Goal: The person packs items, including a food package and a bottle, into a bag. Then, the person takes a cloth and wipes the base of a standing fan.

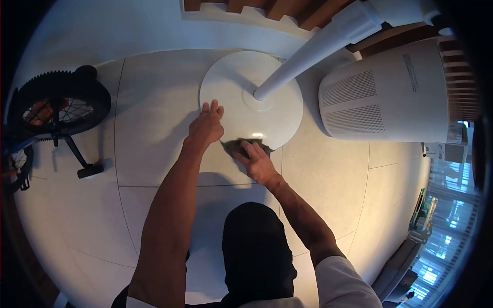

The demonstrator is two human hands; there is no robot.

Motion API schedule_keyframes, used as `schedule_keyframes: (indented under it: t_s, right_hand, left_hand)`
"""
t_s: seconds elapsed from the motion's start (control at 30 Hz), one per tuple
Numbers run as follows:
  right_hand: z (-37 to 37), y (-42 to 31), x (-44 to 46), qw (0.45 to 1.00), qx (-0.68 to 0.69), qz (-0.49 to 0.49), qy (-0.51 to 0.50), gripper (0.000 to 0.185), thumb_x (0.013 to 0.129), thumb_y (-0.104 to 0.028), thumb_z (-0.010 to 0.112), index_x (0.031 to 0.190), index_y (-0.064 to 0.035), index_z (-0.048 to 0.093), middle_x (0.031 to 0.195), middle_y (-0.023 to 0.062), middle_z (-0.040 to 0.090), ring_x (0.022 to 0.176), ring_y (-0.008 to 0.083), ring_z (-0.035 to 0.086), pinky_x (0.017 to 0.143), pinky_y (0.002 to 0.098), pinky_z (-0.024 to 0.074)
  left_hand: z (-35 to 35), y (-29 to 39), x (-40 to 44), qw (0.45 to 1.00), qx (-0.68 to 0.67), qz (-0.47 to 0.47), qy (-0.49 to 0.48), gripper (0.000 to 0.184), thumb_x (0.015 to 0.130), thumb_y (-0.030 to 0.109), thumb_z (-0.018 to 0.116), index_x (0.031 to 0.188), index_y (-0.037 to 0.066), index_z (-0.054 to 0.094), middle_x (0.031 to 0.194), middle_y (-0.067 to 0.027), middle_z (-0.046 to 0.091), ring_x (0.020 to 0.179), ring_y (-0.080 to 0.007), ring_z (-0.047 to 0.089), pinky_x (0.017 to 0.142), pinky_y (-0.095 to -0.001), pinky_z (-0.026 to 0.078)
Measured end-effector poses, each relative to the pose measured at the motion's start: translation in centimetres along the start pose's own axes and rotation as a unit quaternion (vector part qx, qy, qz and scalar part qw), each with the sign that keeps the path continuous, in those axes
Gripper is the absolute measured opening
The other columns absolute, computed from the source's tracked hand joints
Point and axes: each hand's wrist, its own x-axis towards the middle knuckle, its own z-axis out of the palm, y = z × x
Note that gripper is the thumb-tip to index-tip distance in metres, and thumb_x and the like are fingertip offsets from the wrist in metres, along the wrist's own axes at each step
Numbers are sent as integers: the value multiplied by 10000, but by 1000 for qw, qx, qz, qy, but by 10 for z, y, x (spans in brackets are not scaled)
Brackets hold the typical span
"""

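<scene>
A round white stand base (277, 120) lies on the floor, with a white pole (303, 56) rising from it at a slant toward the upper right. At the base's left edge rests my left hand (206, 126), its fingers stretched out over the rim and slightly apart, nothing held in them. My right hand (259, 163) presses a dark cloth (235, 147) against the near edge of the base. Its fingers are bent over the cloth, and part of the cloth is hidden beneath them. The top of the stand is out of view.
A white appliance with perforated panels (380, 100) stands right of the base. On the left is a small bike with a thick black tyre (95, 110) and a pedal (91, 171). Wooden slats (282, 13) line the wall behind. Curtains (452, 226) hang at far right.
</scene>
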Motion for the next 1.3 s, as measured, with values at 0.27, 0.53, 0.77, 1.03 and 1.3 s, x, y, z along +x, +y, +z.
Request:
schedule_keyframes:
  t_s: [0.27, 0.53, 0.77, 1.03, 1.3]
  right_hand:
    - [-41, 95, -57, 897, -6, 366, 248, 315, 864, -117, 633, 1132, 48, 644, 1027, 233, 610, 897, 361, 619, 791, 391, 511]
    - [2, -5, -49, 923, 164, 317, 143, 341, 829, -48, 620, 1166, -8, 646, 979, 247, 598, 891, 365, 622, 768, 411, 519]
    - [15, 29, 67, 984, 54, 126, 114, 335, 754, 20, 591, 1080, -49, 634, 1120, 203, 567, 1036, 401, 561, 884, 450, 499]
    - [-42, 62, 1, 937, 83, 268, 209, 397, 773, 54, 572, 1160, -22, 617, 1114, 229, 572, 960, 411, 595, 753, 436, 534]
    - [-9, 43, -53, 941, 156, 240, 182, 179, 811, -18, 590, 973, -2, 664, 950, 208, 609, 865, 379, 626, 762, 431, 531]
  left_hand:
    - [8, -2, 0, 1000, -3, -2, 3, 610, 867, 17, 364, 1470, 108, 355, 1596, -69, 201, 1454, -320, 225, 1099, -428, 406]
    - [8, 5, 3, 1000, 6, -24, -8, 611, 859, 30, 376, 1466, 99, 353, 1595, -79, 204, 1454, -331, 220, 1103, -434, 397]
    - [20, -10, 7, 999, 3, 24, 21, 624, 826, 30, 422, 1445, 87, 369, 1586, -119, 212, 1446, -367, 225, 1091, -442, 403]
    - [19, -4, -1, 1000, 15, 2, -9, 630, 820, 17, 419, 1444, 87, 370, 1570, -133, 252, 1434, -383, 247, 1097, -419, 400]
    - [5, 1, 4, 999, 15, -17, -26, 664, 814, 1, 395, 1467, 114, 354, 1590, -94, 216, 1452, -333, 224, 1110, -419, 386]
